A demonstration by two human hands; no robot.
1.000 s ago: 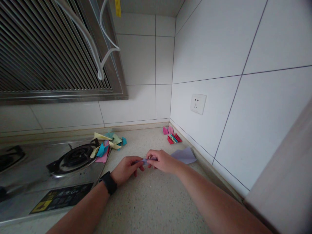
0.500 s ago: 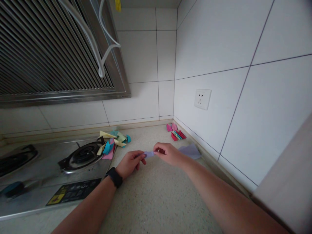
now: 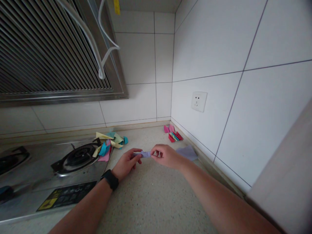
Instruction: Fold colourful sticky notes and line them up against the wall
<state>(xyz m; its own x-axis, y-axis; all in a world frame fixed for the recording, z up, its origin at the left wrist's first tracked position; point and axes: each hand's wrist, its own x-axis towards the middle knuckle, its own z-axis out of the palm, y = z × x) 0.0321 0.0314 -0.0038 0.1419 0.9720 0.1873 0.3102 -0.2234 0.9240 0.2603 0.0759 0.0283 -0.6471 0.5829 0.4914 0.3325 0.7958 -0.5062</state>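
Observation:
A small folded piece of purple paper (image 3: 146, 154) is stretched between my two hands above the counter. My left hand (image 3: 127, 162), with a black watch on its wrist, pinches the left end between thumb and fingers. The right end is pinched by the thumb and fingertips of my right hand (image 3: 165, 156). Behind my right wrist, a flat sheet of purple paper (image 3: 188, 152) lies on the counter, partly hidden by that arm.
Folded coloured papers (image 3: 109, 144) are heaped at the stove's right edge, beside a gas burner (image 3: 84, 156). Small folded red and pink pieces (image 3: 172, 136) sit in the back corner of the speckled counter (image 3: 146, 201). A wall socket (image 3: 199, 101) is at right; a range hood (image 3: 73, 94) overhangs the left.
The view has shifted slightly, so everything sits a little further left. Both hands keep their pinch on the folded purple paper, and slightly more of it shows between them.

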